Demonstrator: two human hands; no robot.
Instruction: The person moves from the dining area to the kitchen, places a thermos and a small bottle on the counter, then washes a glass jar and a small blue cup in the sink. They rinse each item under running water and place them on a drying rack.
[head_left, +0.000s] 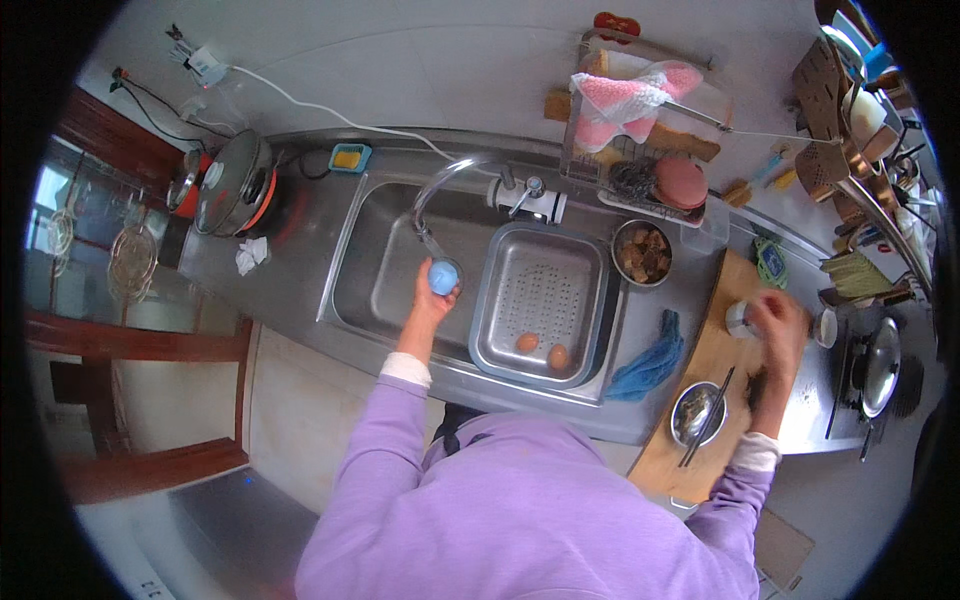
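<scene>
My left hand (427, 300) holds a small round blue vessel (443, 278) with a clear rim, just below the end of the curved faucet (425, 199), over the left part of the steel sink (367, 277). Over the wooden cutting board (731, 285) my right hand (778, 330) is blurred, its fingers at a small white jar (739, 319); whether they grip it is unclear. A small white cup (825, 328) is just right of that hand. On the board's near part sits a steel bowl (694, 411) with chopsticks (707, 420) across it.
A perforated steel basin (536, 262) in the sink holds two brown eggs (542, 349). Beside it are a bowl of brown chunks (642, 255) and a blue cloth (651, 360). A lidded pan (236, 184) stands left; a steel lid (881, 367) lies right. Utensils (855, 142) hang at the upper right.
</scene>
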